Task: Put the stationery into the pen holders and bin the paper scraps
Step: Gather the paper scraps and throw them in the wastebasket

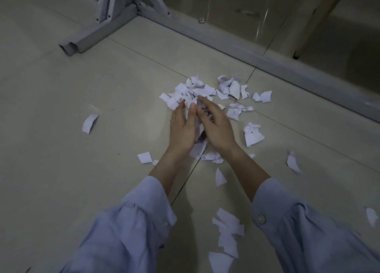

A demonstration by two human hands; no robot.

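White paper scraps point(230, 86) lie scattered over the tiled floor, thickest in a pile at the middle. My left hand point(182, 128) and my right hand point(218, 126) are cupped together around a bunch of scraps point(200, 138), palms facing each other, just above the near side of the pile. Single scraps lie apart: one to the left point(89, 123), a crumpled one to the right point(253, 135), and several near my sleeves point(228, 231). No pen holder, stationery or bin is in view.
A grey metal frame foot point(92, 36) stands at the upper left. Its long base rail point(246, 52) runs diagonally to the right edge, with a clear panel above it. Pale floor tiles point(61, 170) fill the left side.
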